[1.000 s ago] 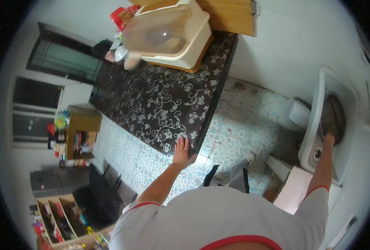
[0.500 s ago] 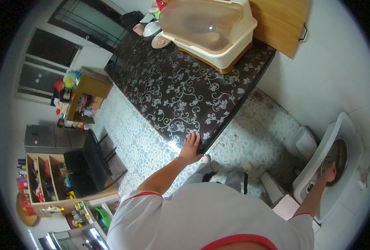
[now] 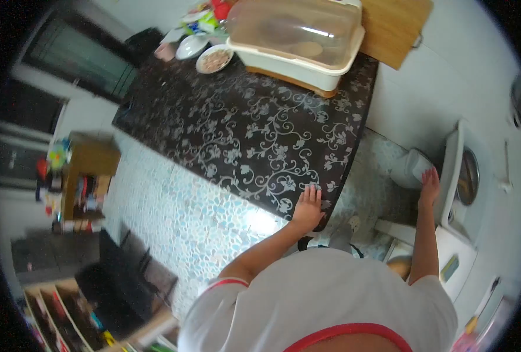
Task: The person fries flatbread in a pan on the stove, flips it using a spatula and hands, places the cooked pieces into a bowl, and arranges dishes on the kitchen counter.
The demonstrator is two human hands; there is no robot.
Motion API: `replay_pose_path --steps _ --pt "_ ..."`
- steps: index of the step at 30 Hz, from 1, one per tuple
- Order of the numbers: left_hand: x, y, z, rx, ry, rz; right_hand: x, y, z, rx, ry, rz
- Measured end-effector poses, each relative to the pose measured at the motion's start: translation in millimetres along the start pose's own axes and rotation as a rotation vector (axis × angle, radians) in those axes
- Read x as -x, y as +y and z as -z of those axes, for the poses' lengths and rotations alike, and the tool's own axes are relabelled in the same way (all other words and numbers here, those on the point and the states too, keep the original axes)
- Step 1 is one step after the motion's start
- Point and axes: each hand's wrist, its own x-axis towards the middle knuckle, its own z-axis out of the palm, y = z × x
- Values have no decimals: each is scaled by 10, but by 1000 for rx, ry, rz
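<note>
My left hand (image 3: 308, 210) lies flat, with its fingers stretched out, on the near corner of a table (image 3: 213, 132) whose dark cover has a silver floral pattern. Nothing shows in it. My right hand (image 3: 429, 186) is raised beside the rim of a white sink (image 3: 450, 161), its fingers extended and no object visible in them. Inside the sink sits a round metal basin (image 3: 467, 182). Behind my right hand, low by the wall, stands a whitish bin (image 3: 406, 169), partly covered from view by the fingers.
A cream box with a translucent lid (image 3: 289, 26) stands on the table beside a wooden board (image 3: 392, 32). A bowl of pale pieces (image 3: 215, 58), a white lidded dish (image 3: 192, 47) and a pink cup (image 3: 165, 53) are farther left. A black chair (image 3: 111, 287) stands at lower left.
My right hand has come out of the sink and now sits left of its rim. My left hand stays on the table's corner. The camera view has turned and shifted.
</note>
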Motion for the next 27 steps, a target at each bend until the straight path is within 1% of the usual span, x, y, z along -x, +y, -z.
replay_pose_path --steps 2,3,5,6,7,8,9,10,11,12,13,14,15,16,17,18,19,20,21,22,23,24,25,26,27 --pt "21 -174 -28 50 12 -112 195 228 66 77 53 4" --pt "43 -237 48 25 66 -144 275 245 70 114 73 0" --pt "9 -399 79 143 69 -184 490 155 -119 604 -4 205" --pt "-17 -478 60 201 65 -199 587 121 -259 716 -15 232" --pt "-82 -571 23 327 236 -226 682 89 -397 827 -22 261" --pt "-142 -638 -16 497 140 -115 752 45 -514 804 -2 225" --pt "-227 -690 134 661 38 2 832 -3 -644 779 15 187" --pt "-318 -721 227 819 -65 128 992 -188 -965 629 21 88" --pt "-472 -837 -28 867 123 108 1156 -376 -1289 478 42 -7" --pt "-602 -915 -21 1078 115 121 1220 -441 -1475 512 38 -13" --pt "-725 -1034 -11 1070 140 2 1269 -481 -1578 551 27 -29" --pt "-740 -957 262 1487 151 140 1328 -513 -1692 585 12 -48" --pt "-818 -972 398 1596 178 222 1328 -554 -1889 645 31 -13" --pt "-898 -996 605 1688 179 223 1366 -596 -2052 706 53 14" --pt "-988 -1095 722 1607 192 123 1450 -603 -2093 779 73 23" --pt "-1036 -1056 956 1713 220 200 1461 -506 -2063 758 56 11" --pt "-1153 -1091 1065 1775 288 160 1412 -355 -2030 737 42 9" --pt "-1291 -1149 1189 1856 326 190 1397 -269 -2012 721 25 4" --pt "-1437 -1251 1332 1844 301 70 1424 -246 -2000 773 15 32" --pt "-1538 -1264 1504 1877 369 36 1470 -227 -2028 825 5 61" --pt "-1683 -1329 1618 1938 403 90 1504 -222 -2066 878 -3 94" --pt "-1875 -1430 1648 2042 459 93 1531 -228 -2102 852 -22 123" --pt "-2005 -1459 1788 2084 502 193 1553 -250 -2140 829 -40 154" --pt "-2215 -1698 1739 2064 397 -47 1560 -285 -2183 807 -58 186" --pt "-2319 -1661 1828 2095 523 89 1550 -340 -2244 821 -69 218"
